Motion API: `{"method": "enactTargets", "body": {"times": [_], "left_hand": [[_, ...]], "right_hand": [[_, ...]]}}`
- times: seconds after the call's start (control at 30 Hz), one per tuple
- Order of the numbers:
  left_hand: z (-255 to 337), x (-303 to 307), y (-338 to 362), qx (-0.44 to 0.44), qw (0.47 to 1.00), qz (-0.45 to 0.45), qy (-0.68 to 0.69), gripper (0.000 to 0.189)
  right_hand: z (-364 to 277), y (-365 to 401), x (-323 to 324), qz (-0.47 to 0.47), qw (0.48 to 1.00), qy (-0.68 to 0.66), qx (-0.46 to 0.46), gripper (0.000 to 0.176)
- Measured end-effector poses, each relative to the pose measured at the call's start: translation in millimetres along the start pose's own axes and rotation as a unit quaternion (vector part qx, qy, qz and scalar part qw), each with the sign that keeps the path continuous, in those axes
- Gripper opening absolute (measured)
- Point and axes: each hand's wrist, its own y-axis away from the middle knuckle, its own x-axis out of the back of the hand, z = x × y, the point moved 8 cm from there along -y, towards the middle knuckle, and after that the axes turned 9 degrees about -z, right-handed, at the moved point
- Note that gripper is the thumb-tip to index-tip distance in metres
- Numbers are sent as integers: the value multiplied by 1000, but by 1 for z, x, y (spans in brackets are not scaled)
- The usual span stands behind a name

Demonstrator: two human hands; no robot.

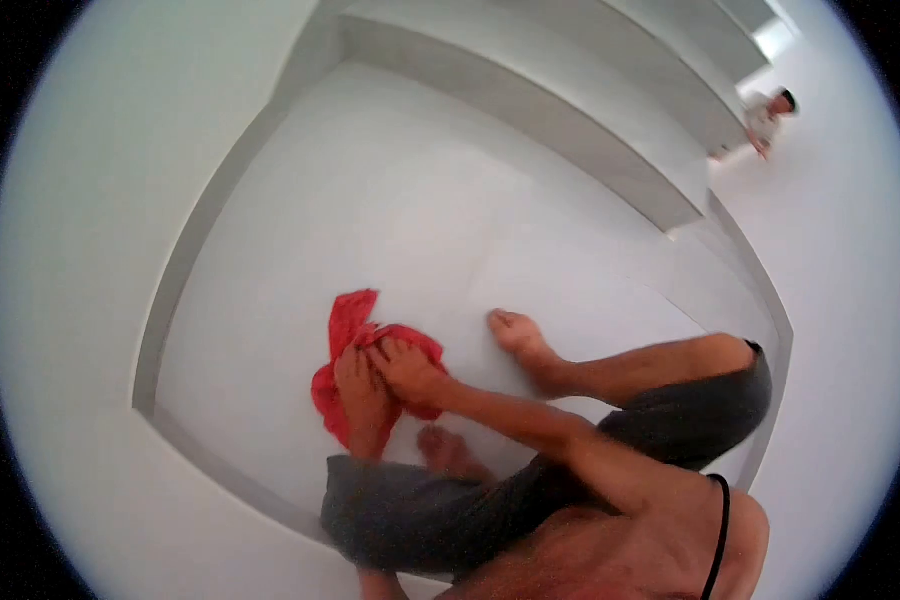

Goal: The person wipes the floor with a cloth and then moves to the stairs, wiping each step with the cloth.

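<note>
A crumpled red cloth lies on the white floor in front of my body. My left hand is on its left part, the fingers bent into the fabric. Close beside it, my right hand grips the cloth too, with folds bunched around its fingers. Both hands nearly touch each other. The left forearm passes behind my left knee, so part of it is hidden. Fingertips of both hands are partly lost in the cloth and slightly blurred.
My bare right foot rests on the floor to the right of the cloth, and my other foot is just below it. Pale stairs rise at the back right. A white wall stands left. Another person is by the stairs.
</note>
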Motion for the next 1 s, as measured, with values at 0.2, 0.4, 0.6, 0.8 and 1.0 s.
{"method": "enactTargets", "body": {"times": [0.2, 0.4, 0.6, 0.8, 1.0], "left_hand": [[-36, -18, 40, 70, 994, 52, -68, 45], [-48, -5, 66, 134, 987, 46, -71, 53], [-59, 4, 87, 174, 977, 64, -105, 54], [-86, 35, 85, 207, 970, 92, -85, 57], [-77, 70, 65, 310, 934, 85, -154, 64]], "right_hand": [[-14, 0, 2, -93, 995, -29, 2, 69], [-20, -26, -28, -110, 990, -66, -52, 52], [-47, -35, -19, -86, 996, -25, 17, 48], [-84, -73, -38, -11, 996, 63, 62, 33], [-103, -104, 3, -88, 987, 48, 126, 26]]}}
